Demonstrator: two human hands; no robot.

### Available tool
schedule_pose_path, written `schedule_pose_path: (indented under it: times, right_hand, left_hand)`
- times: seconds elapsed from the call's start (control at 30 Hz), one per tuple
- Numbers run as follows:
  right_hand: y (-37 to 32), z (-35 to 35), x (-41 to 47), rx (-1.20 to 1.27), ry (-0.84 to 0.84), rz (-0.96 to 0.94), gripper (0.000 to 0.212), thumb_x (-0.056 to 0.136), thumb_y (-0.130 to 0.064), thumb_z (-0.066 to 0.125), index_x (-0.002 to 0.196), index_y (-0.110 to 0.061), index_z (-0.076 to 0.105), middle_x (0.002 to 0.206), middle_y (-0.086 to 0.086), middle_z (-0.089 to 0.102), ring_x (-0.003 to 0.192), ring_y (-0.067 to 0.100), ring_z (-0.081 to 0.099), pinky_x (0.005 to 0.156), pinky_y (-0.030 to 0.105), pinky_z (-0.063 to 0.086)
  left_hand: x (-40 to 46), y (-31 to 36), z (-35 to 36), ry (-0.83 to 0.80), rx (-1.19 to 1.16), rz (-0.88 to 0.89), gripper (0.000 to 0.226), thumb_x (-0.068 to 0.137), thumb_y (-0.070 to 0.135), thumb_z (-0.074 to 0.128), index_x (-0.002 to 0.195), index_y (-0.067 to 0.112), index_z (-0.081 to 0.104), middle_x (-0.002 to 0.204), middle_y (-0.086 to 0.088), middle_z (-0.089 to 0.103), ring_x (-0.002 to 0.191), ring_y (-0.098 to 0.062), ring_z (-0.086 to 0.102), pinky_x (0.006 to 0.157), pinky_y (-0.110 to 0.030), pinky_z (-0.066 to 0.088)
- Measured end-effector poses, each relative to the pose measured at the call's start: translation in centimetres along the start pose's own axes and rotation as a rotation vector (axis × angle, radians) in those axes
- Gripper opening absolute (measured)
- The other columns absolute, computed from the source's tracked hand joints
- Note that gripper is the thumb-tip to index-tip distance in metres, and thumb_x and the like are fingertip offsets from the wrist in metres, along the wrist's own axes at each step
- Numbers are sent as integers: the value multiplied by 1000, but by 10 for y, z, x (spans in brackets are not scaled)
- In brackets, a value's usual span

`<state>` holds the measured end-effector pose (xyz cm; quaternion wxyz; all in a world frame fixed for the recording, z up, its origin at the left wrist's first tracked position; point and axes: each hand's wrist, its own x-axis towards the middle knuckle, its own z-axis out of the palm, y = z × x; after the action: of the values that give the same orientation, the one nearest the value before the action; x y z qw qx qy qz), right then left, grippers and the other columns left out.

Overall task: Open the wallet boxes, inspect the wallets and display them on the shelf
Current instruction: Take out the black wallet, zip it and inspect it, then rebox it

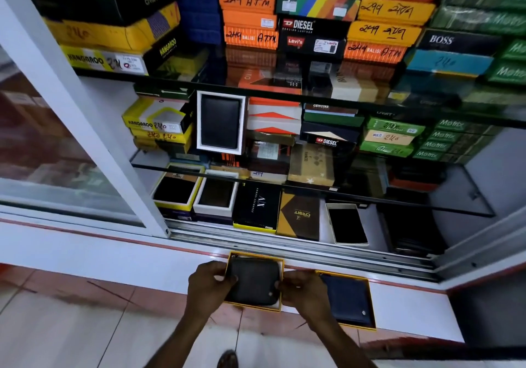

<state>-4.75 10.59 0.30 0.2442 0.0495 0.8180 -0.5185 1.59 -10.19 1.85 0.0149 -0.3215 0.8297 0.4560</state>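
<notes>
1. Head view: the dark zip wallet (pixel 254 282) lies in an open yellow-rimmed box (pixel 254 308), held out over the white ledge (pixel 113 256) in front of the glass cabinet.
2. The left hand (pixel 209 285) grips the box's left edge, thumb laid over the wallet's left side; the right hand (pixel 303 292) pinches the right edge, fingertips touching the wallet near its stud. Both are closed on box and wallet, which sit between them.
3. Just beside the right hand, a navy wallet (pixel 348 299) rests in a second open box (pixel 370 305) on the ledge.
4. The step looks like inspection of the boxed wallet, lid already off.
5. The next move probably calls for lifting the box onto the bottom shelf (pixel 321 225), into a gap among the open boxes there, kept level so the wallet stays seated.
</notes>
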Motion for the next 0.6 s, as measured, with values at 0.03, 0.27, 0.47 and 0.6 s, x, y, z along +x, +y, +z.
schedule_pose_path:
  times: [0.03, 0.27, 0.47, 0.6]
  right_hand:
    - [-8, -6, -6, 64, 22, -23, 4, 75, -13, 82, 77, -14, 79, 75, 9, 78, 59, 18, 72, 66, 44, 64]
    - [-107, -56, -30, 333, 127, -259, 26, 68, -12, 87, 93, -15, 79, 83, 7, 80, 73, 23, 76, 66, 38, 63]
    - [-180, -95, -8, 366, 232, -457, 29, 69, -13, 87, 96, -14, 78, 86, 6, 80, 79, 17, 76, 80, 43, 62]
    - [-202, -113, 26, 339, 289, -503, 33, 72, -10, 84, 104, -12, 77, 90, 5, 80, 86, 19, 77, 82, 44, 62]
  left_hand:
    - [-4, 11, -9, 29, -35, 0, 15, 73, 20, 80, 87, 22, 75, 89, 5, 74, 85, -14, 69, 81, -27, 51]
    - [-21, 106, -72, 156, -283, 229, 22, 70, 15, 82, 83, 31, 74, 75, 23, 75, 68, 2, 68, 66, -17, 52]
    - [8, 180, -87, 222, -356, 433, 28, 72, 19, 82, 99, 24, 76, 89, 12, 80, 81, -4, 73, 75, -24, 57]
    - [38, 216, -74, 269, -292, 506, 38, 74, 17, 81, 111, 14, 72, 102, 3, 77, 82, -7, 72, 75, -23, 59]
